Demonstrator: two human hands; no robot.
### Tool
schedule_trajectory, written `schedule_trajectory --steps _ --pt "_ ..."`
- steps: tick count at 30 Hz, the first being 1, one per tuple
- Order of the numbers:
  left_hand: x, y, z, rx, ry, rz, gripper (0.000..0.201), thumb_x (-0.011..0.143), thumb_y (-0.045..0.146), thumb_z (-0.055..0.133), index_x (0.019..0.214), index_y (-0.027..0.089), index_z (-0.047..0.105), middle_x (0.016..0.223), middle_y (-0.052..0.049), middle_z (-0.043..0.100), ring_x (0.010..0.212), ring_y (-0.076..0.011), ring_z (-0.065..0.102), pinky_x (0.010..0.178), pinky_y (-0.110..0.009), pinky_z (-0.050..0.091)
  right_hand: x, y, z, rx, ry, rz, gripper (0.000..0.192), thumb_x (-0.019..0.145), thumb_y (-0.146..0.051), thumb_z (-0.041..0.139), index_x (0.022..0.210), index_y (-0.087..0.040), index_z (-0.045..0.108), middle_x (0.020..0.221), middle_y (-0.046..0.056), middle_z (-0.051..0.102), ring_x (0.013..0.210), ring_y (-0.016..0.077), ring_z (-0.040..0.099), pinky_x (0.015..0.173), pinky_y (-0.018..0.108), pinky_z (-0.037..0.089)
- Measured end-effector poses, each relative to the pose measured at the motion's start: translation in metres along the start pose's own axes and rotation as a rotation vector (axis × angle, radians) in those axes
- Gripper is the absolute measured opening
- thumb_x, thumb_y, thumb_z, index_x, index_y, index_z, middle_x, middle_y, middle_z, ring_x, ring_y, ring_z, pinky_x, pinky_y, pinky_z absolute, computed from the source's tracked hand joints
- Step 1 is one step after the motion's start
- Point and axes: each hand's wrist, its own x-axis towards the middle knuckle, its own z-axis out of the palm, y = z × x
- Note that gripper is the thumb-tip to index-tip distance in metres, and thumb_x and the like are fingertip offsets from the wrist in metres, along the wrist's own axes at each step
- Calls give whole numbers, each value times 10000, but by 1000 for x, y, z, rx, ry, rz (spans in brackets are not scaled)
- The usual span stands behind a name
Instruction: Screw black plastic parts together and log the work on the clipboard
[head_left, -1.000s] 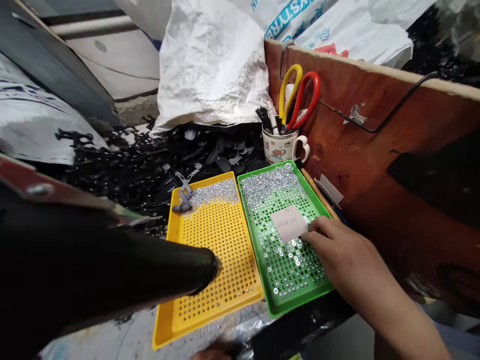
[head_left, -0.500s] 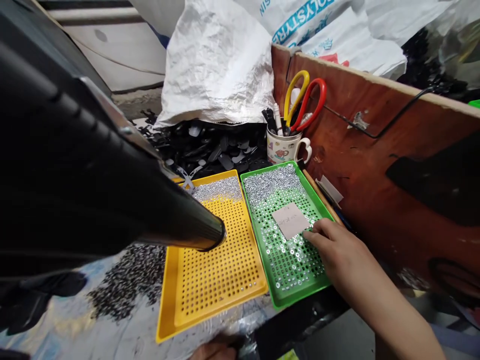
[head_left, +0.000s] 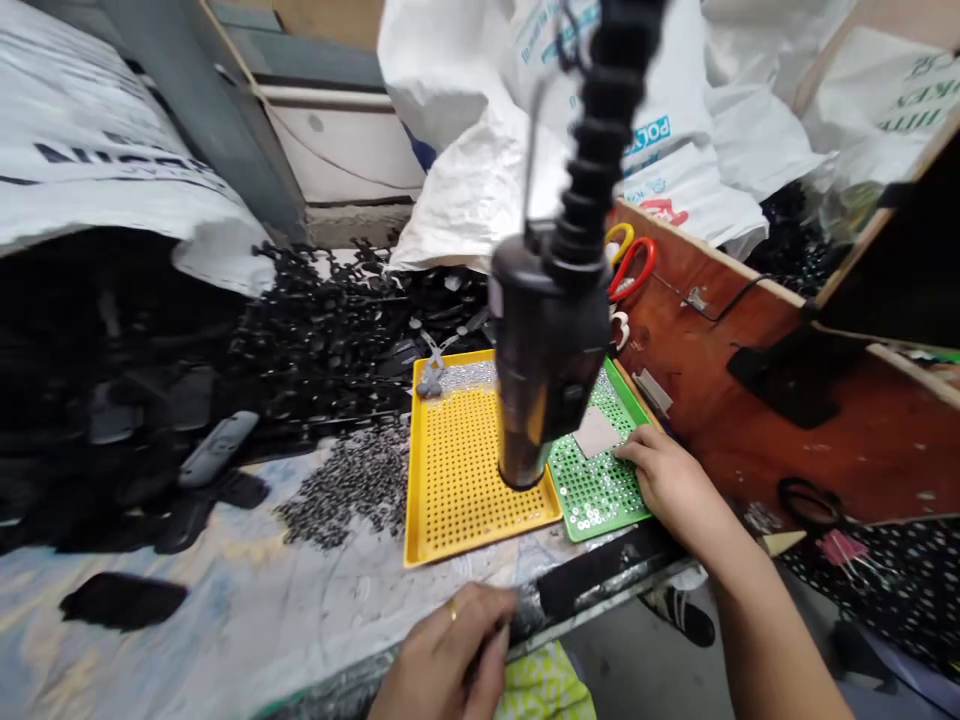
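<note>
My right hand (head_left: 667,478) reaches over the right side of a green perforated tray (head_left: 634,392), its fingers drawn together beside a small pale card (head_left: 596,432). Around the card lie small shiny metal washers (head_left: 589,518); whatever the fingertips pinch is too small to make out. Near the table's front edge is my left hand (head_left: 446,650), a ring on one finger. Its fingers are curled, and their contents are hidden. A yellow perforated tray (head_left: 457,480) sits left of the green one, with small silver parts (head_left: 469,376) at its far end. A black cylindrical tool (head_left: 551,345) hangs in front of both trays.
Small dark parts (head_left: 352,480) are heaped left of the yellow tray. Black plastic pieces (head_left: 322,330) pile up behind. Red-handled scissors (head_left: 636,268) stand near a brown wooden board (head_left: 697,400) on the right. White sacks (head_left: 465,170) rise at the back.
My view has turned left and drawn back. The black tool has shifted from the left to the middle of the view. More of my left hand shows; my right hand stays at the green tray.
</note>
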Motion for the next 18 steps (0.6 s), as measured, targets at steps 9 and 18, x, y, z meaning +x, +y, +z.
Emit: schedule_trajectory --steps 9,18 --pt "-7 -1 -3 -146 -25 -109 171 887 167 399 1016 205 506 774 -15 581 654 -121 568 605 -228 459 -1 -1 -3 49 25 -40 389 748 -15 350 925 -157 666 888 71 567 841 154 575 782 287 485" --pt "-8 -2 -1 -139 -16 -83 197 875 147 400 1017 187 531 819 -51 602 738 -150 595 606 -226 475 1 1 -1 5 3 -35 384 778 -38 351 942 -154 678 884 77 573 818 157 580 779 296 491"
